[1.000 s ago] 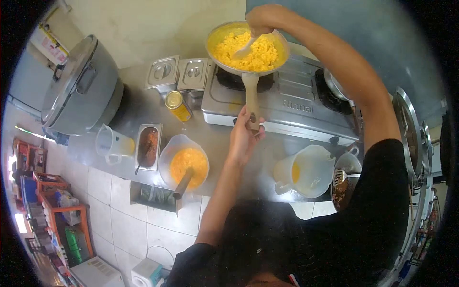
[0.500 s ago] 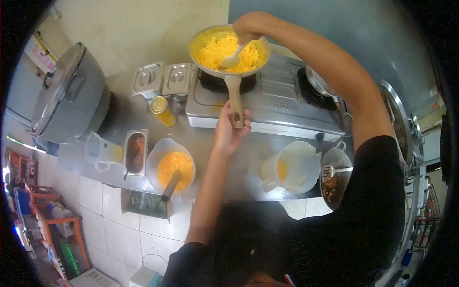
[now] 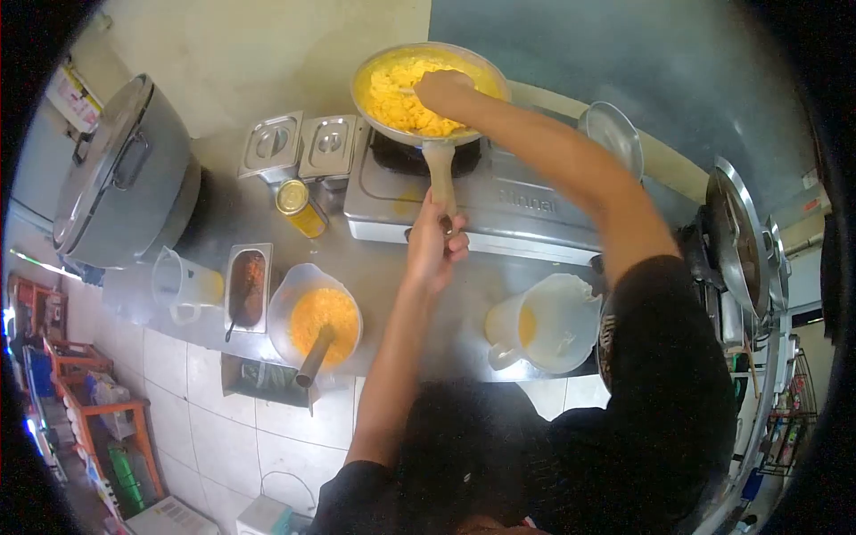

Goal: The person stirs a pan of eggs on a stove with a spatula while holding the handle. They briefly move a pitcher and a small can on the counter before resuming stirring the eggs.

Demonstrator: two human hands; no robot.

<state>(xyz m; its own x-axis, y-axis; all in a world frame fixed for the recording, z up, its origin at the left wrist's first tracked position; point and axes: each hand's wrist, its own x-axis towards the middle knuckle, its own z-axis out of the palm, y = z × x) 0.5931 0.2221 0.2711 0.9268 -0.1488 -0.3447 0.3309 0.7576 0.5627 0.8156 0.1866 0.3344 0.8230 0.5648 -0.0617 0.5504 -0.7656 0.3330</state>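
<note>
A frying pan (image 3: 358, 94) full of yellow scrambled eggs (image 3: 397, 109) is on the left burner of the gas stove (image 3: 374, 198). My left hand (image 3: 433, 250) is closed round the end of its beige handle (image 3: 439, 169). Over the eggs, my right hand (image 3: 446, 94) is closed on a pale spatula (image 3: 407, 90), mostly covered by the hand and the food. A jug of orange egg mixture (image 3: 312, 308) with a ladle (image 3: 317, 352) in it stands left of my left forearm.
Left of the stove are lidded steel containers (image 3: 328, 147), a yellow can (image 3: 301, 209), a steel tray of reddish food (image 3: 249, 290), a plastic jug (image 3: 183, 283) and a large pot (image 3: 125, 183). Another jug (image 3: 557, 325) stands near my right elbow. A pan (image 3: 615, 134) is behind my right arm.
My right hand has moved down and left over the pan, carrying the spatula to the left through the eggs. My left hand keeps hold of the handle.
</note>
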